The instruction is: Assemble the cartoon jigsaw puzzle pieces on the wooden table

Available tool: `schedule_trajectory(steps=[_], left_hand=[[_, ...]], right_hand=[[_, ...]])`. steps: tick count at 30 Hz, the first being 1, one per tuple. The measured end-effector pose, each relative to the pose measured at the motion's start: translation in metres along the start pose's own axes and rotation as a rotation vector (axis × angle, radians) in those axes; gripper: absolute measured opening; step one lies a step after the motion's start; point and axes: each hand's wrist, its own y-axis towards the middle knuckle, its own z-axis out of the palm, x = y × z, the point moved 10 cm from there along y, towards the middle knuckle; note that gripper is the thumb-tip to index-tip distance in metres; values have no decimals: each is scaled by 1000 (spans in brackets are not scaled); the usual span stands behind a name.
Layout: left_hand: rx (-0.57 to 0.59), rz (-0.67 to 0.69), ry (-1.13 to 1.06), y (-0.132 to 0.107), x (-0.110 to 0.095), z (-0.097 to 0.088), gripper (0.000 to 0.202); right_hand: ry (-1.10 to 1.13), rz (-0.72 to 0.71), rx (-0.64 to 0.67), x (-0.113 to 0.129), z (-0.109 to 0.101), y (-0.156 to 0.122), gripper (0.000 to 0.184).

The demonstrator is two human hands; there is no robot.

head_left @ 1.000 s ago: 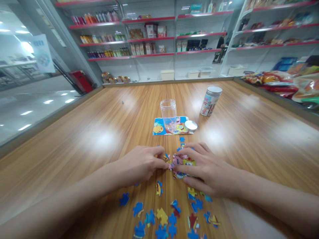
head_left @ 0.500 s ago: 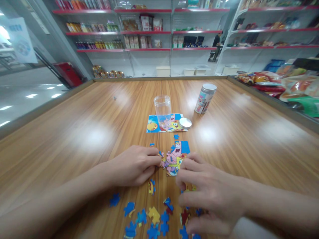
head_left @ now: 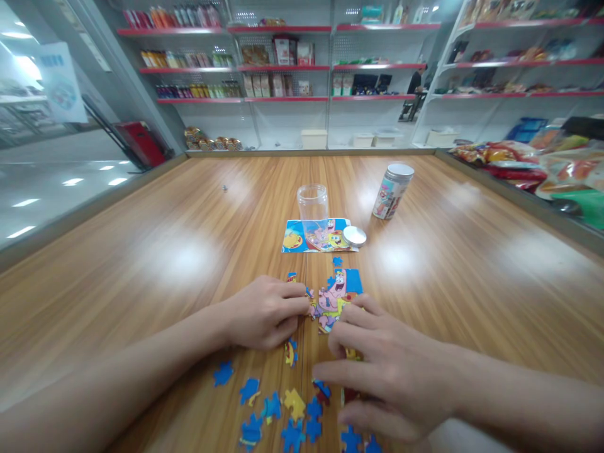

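Observation:
My left hand (head_left: 268,313) rests on the table with fingers bent together, its tips at a small group of puzzle pieces (head_left: 310,304). Just right of these lies a joined puzzle section (head_left: 336,292) with a pink starfish figure and a yellow one. My right hand (head_left: 391,374) hovers low over its lower right side, fingers spread and curved, partly hiding that section and the pieces below. Its index finger crosses the section's corner; another fingertip is near a blue and dark red piece (head_left: 322,391). Blue pieces (head_left: 293,435) and a yellow piece (head_left: 295,404) lie loose nearer me.
Beyond the hands, a clear jar (head_left: 313,211) stands on a picture sheet (head_left: 292,239), with a silver lid (head_left: 354,236) at its right. A printed can (head_left: 392,192) stands farther right. Snack packs (head_left: 514,167) border the table's right edge; stocked shelves (head_left: 285,67) are behind.
My right hand has shifted slightly left, its fingers reaching over the blue and dark red piece. My left hand stays at its group of pieces. The whole view has tilted a little.

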Motion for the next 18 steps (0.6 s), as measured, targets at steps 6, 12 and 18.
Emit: schedule_trajectory(steps=[6, 12, 18], left_hand=[[-133, 23, -76, -3, 1, -9, 29], [-224, 47, -67, -3, 0, -20, 24], [-232, 42, -76, -3, 1, -22, 24]], right_hand=[[-38, 64, -37, -4, 2, 1, 24], [-91, 17, -92, 3, -8, 1, 21], [-35, 33, -51, 0, -1, 2, 17]])
